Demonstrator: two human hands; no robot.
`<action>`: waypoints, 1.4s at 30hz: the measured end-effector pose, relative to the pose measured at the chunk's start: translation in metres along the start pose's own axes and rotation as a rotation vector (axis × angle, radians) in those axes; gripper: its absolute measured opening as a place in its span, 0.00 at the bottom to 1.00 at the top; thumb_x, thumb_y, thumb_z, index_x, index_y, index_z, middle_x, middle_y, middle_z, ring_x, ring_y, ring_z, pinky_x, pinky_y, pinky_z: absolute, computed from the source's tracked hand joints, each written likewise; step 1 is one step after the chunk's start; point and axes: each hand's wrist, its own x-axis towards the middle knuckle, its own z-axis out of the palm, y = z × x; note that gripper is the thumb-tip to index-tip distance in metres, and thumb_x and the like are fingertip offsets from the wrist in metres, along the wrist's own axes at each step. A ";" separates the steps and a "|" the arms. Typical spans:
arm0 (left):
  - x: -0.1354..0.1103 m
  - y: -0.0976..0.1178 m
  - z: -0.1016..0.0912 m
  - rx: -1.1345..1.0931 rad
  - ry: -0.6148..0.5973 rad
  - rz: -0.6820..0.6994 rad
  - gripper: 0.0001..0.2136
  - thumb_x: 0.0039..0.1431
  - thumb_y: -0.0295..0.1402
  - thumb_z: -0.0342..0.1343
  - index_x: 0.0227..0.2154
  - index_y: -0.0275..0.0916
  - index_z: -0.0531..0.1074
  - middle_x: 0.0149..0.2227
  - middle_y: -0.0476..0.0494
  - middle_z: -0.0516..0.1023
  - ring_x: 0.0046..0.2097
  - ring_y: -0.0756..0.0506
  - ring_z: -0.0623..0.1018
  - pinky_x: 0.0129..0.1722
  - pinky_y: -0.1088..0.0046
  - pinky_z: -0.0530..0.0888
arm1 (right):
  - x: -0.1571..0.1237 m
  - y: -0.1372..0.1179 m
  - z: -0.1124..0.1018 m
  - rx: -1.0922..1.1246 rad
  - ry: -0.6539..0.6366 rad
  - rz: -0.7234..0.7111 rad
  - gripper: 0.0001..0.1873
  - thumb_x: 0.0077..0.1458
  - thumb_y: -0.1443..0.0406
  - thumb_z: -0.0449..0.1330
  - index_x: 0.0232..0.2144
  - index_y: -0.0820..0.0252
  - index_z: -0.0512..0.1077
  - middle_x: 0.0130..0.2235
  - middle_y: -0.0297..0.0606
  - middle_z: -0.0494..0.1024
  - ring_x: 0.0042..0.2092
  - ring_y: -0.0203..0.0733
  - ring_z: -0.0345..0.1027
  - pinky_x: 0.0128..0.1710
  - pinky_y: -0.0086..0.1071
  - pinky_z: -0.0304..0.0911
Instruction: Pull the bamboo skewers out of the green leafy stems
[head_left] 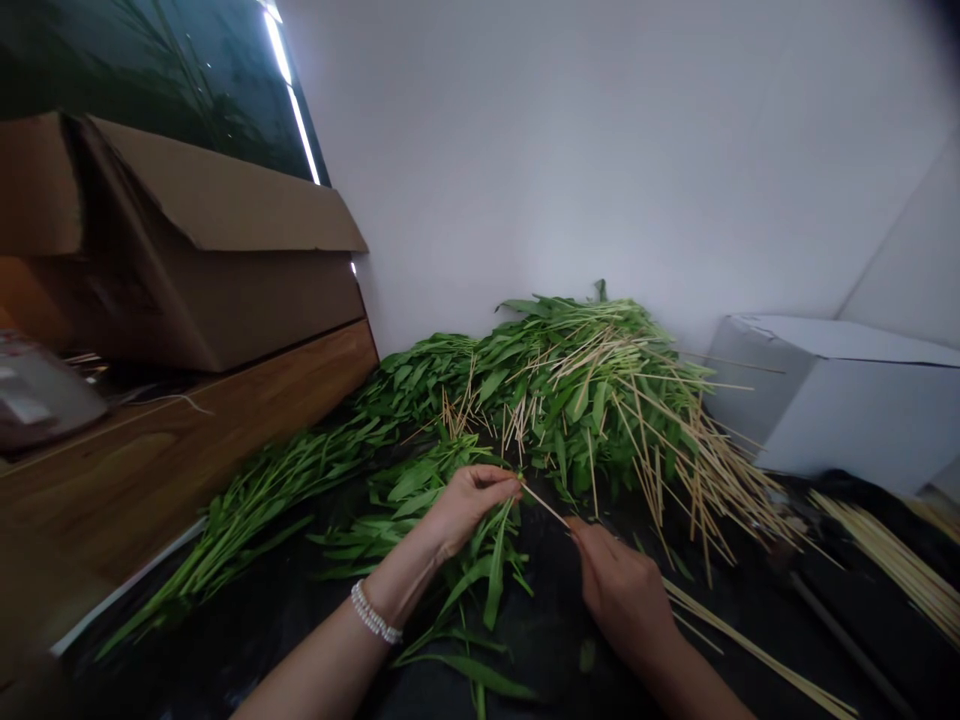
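My left hand [472, 505], with a beaded bracelet at its wrist, pinches the top of a leafy green stem [496, 570] whose long leaves hang beneath the fingers. Closed around the lower end of a thin bamboo skewer [545, 505] is my right hand [619, 580]. The skewer slants up to the left fingertips, where it meets the stem; whether it is pushed inside is hidden by the fingers. Behind the hands rises a large heap of leafy greens [487, 385], many with bamboo skewers [720, 470] sticking out to the right.
Loose greens [240, 530] lie at left on a black sheet [555, 650]. Several bare skewers [750, 640] rest near my right forearm, with another bundle [900, 560] beyond. An open cardboard box [262, 300] stands on a wooden ledge [225, 440] at left; a white box [862, 400] stands right.
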 end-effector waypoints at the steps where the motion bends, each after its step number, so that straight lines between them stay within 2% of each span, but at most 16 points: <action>1: 0.000 0.000 0.000 -0.002 -0.002 -0.002 0.13 0.37 0.37 0.71 0.25 0.34 0.79 0.25 0.46 0.79 0.28 0.51 0.75 0.34 0.76 0.71 | 0.000 0.000 0.000 0.016 -0.005 0.003 0.15 0.63 0.69 0.45 0.44 0.63 0.70 0.30 0.37 0.75 0.29 0.34 0.71 0.31 0.26 0.62; 4: -0.001 -0.004 0.001 0.030 -0.025 -0.007 0.12 0.38 0.37 0.70 0.24 0.34 0.79 0.24 0.46 0.79 0.27 0.51 0.75 0.33 0.77 0.70 | 0.001 -0.002 -0.001 0.041 -0.016 0.014 0.15 0.63 0.69 0.45 0.42 0.62 0.70 0.30 0.37 0.76 0.29 0.34 0.71 0.31 0.26 0.63; 9: -0.007 -0.014 0.012 0.137 -0.155 -0.019 0.12 0.41 0.38 0.69 0.26 0.35 0.80 0.26 0.45 0.80 0.29 0.49 0.76 0.35 0.75 0.71 | 0.005 -0.012 0.000 0.069 -0.001 0.018 0.14 0.63 0.69 0.45 0.42 0.63 0.70 0.31 0.37 0.76 0.31 0.35 0.72 0.34 0.26 0.63; 13: -0.008 -0.008 0.009 0.179 -0.197 0.025 0.14 0.44 0.40 0.67 0.32 0.34 0.80 0.31 0.42 0.81 0.34 0.47 0.77 0.38 0.74 0.71 | 0.009 -0.006 -0.002 0.041 0.048 0.045 0.14 0.63 0.69 0.45 0.42 0.62 0.69 0.31 0.36 0.77 0.30 0.34 0.72 0.32 0.26 0.62; 16: -0.002 0.007 -0.006 0.200 -0.121 0.093 0.18 0.51 0.45 0.61 0.38 0.35 0.79 0.35 0.40 0.81 0.37 0.46 0.78 0.39 0.73 0.71 | 0.012 0.007 -0.010 -0.023 0.120 0.177 0.13 0.63 0.67 0.45 0.41 0.60 0.69 0.30 0.35 0.77 0.28 0.34 0.71 0.30 0.26 0.60; 18: 0.002 0.014 -0.017 0.248 -0.036 0.144 0.17 0.53 0.45 0.59 0.38 0.36 0.79 0.34 0.41 0.81 0.36 0.47 0.77 0.39 0.73 0.71 | 0.014 0.015 -0.016 -0.054 0.131 0.269 0.13 0.63 0.65 0.44 0.40 0.59 0.68 0.28 0.33 0.76 0.26 0.34 0.71 0.28 0.27 0.60; 20: 0.007 0.017 -0.026 0.386 -0.004 0.185 0.14 0.52 0.42 0.60 0.34 0.37 0.80 0.33 0.42 0.81 0.34 0.47 0.76 0.38 0.73 0.70 | 0.015 0.020 -0.021 -0.063 0.114 0.323 0.13 0.63 0.65 0.43 0.39 0.58 0.68 0.27 0.31 0.75 0.26 0.35 0.70 0.27 0.27 0.59; 23: 0.012 0.012 -0.034 0.609 -0.038 0.228 0.09 0.50 0.38 0.61 0.29 0.39 0.81 0.31 0.44 0.81 0.33 0.46 0.75 0.35 0.73 0.69 | 0.015 0.021 -0.023 -0.063 0.097 0.358 0.13 0.63 0.65 0.43 0.38 0.57 0.67 0.27 0.32 0.75 0.28 0.35 0.71 0.28 0.27 0.59; 26: 0.014 0.007 -0.038 0.789 -0.052 0.288 0.08 0.52 0.36 0.59 0.30 0.39 0.80 0.30 0.44 0.79 0.31 0.46 0.74 0.32 0.72 0.68 | 0.014 0.020 -0.020 -0.063 0.100 0.363 0.13 0.63 0.64 0.44 0.38 0.57 0.68 0.27 0.32 0.75 0.28 0.36 0.72 0.29 0.28 0.60; 29: 0.012 0.005 -0.036 1.046 -0.061 0.450 0.07 0.55 0.32 0.56 0.34 0.41 0.79 0.36 0.43 0.78 0.38 0.44 0.73 0.40 0.69 0.67 | 0.012 0.018 -0.017 -0.036 0.081 0.339 0.13 0.63 0.63 0.44 0.39 0.58 0.68 0.28 0.32 0.76 0.27 0.35 0.72 0.28 0.27 0.60; 31: 0.009 0.004 -0.032 1.208 -0.120 0.522 0.08 0.57 0.30 0.55 0.35 0.42 0.79 0.39 0.43 0.77 0.43 0.43 0.71 0.45 0.66 0.64 | 0.011 0.017 -0.016 -0.020 0.067 0.321 0.14 0.63 0.63 0.43 0.40 0.58 0.68 0.28 0.31 0.76 0.27 0.35 0.72 0.28 0.27 0.60; 34: 0.004 0.003 -0.027 1.343 -0.204 0.515 0.06 0.55 0.30 0.57 0.32 0.42 0.79 0.37 0.44 0.76 0.44 0.42 0.69 0.44 0.66 0.62 | 0.012 0.015 -0.016 -0.016 0.067 0.308 0.14 0.63 0.63 0.43 0.40 0.58 0.68 0.28 0.32 0.77 0.27 0.35 0.72 0.27 0.26 0.61; 38: -0.001 0.000 -0.024 1.401 -0.293 0.458 0.05 0.51 0.30 0.60 0.31 0.43 0.79 0.34 0.45 0.75 0.43 0.42 0.68 0.42 0.67 0.61 | 0.013 0.013 -0.017 -0.019 0.081 0.293 0.14 0.63 0.63 0.43 0.39 0.58 0.68 0.29 0.33 0.77 0.27 0.34 0.72 0.27 0.26 0.61; 42: -0.001 -0.006 -0.022 1.473 -0.338 0.455 0.06 0.48 0.34 0.63 0.32 0.45 0.79 0.35 0.46 0.75 0.44 0.41 0.68 0.40 0.67 0.59 | 0.013 0.012 -0.017 -0.012 0.080 0.296 0.14 0.63 0.63 0.43 0.40 0.58 0.68 0.28 0.33 0.77 0.27 0.35 0.72 0.27 0.26 0.61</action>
